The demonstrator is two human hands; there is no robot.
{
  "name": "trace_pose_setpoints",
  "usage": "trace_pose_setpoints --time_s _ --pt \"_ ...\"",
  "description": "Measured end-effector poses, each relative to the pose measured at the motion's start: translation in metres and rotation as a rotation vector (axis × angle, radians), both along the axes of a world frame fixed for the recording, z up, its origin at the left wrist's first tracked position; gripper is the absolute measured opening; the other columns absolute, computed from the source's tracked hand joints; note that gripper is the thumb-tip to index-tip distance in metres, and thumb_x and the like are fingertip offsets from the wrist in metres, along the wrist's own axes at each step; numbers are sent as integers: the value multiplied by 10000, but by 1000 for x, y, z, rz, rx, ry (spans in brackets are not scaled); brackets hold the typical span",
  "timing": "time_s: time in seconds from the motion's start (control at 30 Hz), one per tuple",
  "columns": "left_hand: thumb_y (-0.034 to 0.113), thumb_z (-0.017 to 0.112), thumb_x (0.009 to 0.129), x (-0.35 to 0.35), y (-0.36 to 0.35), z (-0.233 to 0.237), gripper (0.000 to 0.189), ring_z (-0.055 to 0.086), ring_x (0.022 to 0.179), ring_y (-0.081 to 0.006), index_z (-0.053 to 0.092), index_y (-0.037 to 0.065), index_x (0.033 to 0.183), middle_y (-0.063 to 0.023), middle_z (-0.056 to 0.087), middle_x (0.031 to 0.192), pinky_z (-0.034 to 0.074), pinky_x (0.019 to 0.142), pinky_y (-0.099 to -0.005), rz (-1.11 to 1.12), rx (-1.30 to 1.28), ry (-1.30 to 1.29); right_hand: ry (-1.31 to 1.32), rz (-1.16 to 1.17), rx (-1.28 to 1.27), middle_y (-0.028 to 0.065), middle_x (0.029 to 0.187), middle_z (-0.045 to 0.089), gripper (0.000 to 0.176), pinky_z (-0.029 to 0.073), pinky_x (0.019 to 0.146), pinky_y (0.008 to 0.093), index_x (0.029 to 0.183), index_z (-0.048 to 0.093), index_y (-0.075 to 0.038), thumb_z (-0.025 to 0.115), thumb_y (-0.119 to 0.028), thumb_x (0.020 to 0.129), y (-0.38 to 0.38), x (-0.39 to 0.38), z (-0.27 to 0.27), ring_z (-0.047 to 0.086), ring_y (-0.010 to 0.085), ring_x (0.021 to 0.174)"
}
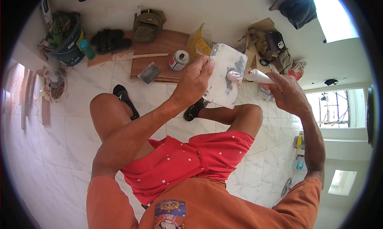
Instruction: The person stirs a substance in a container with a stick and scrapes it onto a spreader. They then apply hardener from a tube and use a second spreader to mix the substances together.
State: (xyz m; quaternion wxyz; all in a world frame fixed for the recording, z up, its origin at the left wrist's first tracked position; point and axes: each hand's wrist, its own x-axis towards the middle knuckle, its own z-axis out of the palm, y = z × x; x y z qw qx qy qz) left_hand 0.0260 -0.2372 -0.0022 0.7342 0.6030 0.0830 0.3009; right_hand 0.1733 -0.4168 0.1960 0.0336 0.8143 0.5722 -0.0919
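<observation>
My left hand (194, 80) grips the left edge of a flat white plate (222, 65) with rounded corners and grey smears. On the plate's right half sits a glossy whitish blob of paste (234, 75). My right hand (290, 94) is closed around a white tube (261, 77), whose reddish tip points left toward the blob. A small gap separates the tube from the plate. Beyond my left hand, an opened can (180, 60) stands on a brown board (171, 38), and a grey smeared flat plate (149, 73) lies at the board's edge.
Along the wall are a dark bucket (72, 53), a green bottle (86, 49), black sandals (110, 41), an olive backpack (147, 27), a yellow bag (199, 41) and a brown bag (281, 61). Wood strips (28, 93) lean at left. Marble-patterned tiles (76, 139) cover the floor.
</observation>
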Motion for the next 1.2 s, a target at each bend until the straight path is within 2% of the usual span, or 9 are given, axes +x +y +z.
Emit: trace_pose_setpoints --time_s 0.1,0.2,0.3,0.4,0.6,0.7,0.9,1.0,1.2 --pt "285 448 1087 -4 -2 6 252 434 758 -20 547 70 1003 43 473 827 423 673 -216 -46 -73 6 22 -55 -43 217 919 672 278 467 708 496 1188 574 -15 642 -66 922 1 -2 1 644 394 818" --pt "285 448 1087 -9 -2 14 254 436 753 -21 546 66 1004 42 476 827 422 670 -217 -71 -115 33 -102 136 80 160 857 683 307 505 712 425 1260 536 -18 587 -74 962 -4 3 -8 672 323 725" --pt "284 448 1086 -5 -1 8 253 436 754 -23 545 66 1003 42 475 823 420 669 -219 -20 -41 17 -79 180 124 167 852 676 335 507 702 423 1294 529 -19 592 -113 979 3 -1 -8 668 313 722" --pt "267 461 1069 -2 -3 8 299 448 691 -117 506 12 919 -35 488 743 432 659 -314 13 -73 -10 -37 -54 -63 208 981 668 310 502 716 469 1245 554 -17 629 -138 969 7 -4 1 662 364 863" --pt "262 462 1065 -1 -2 2 294 442 692 -120 511 8 927 -45 480 730 427 664 -320 -1 -68 8 -11 24 9 142 736 669 174 488 598 440 1091 574 -15 630 -119 964 7 -2 3 674 296 644" --pt "282 436 1086 -1 0 -2 245 555 666 -27 545 67 1038 23 552 791 491 553 -223 -41 -23 33 -42 72 -59 156 859 724 243 542 627 382 1170 549 11 602 -132 981 6 4 6 712 245 657" --pt "282 426 1089 -1 0 -1 249 551 671 -23 546 69 1045 22 549 804 491 558 -221 -47 -22 31 -89 86 -68 154 837 723 237 541 623 385 1160 548 6 596 -146 985 7 6 5 707 243 642" --pt "271 454 1071 -3 -4 5 293 437 691 -109 503 16 936 -29 474 730 424 658 -313 -38 -114 18 -32 42 9 143 665 642 146 484 591 432 1055 578 -15 622 -126 969 11 -2 5 671 293 610" --pt "270 453 1071 -4 -5 9 295 436 689 -119 494 18 923 -36 469 728 424 660 -328 -11 -86 20 -16 34 1 145 683 648 239 482 603 434 1150 572 -14 622 -168 974 13 -1 2 670 292 614"
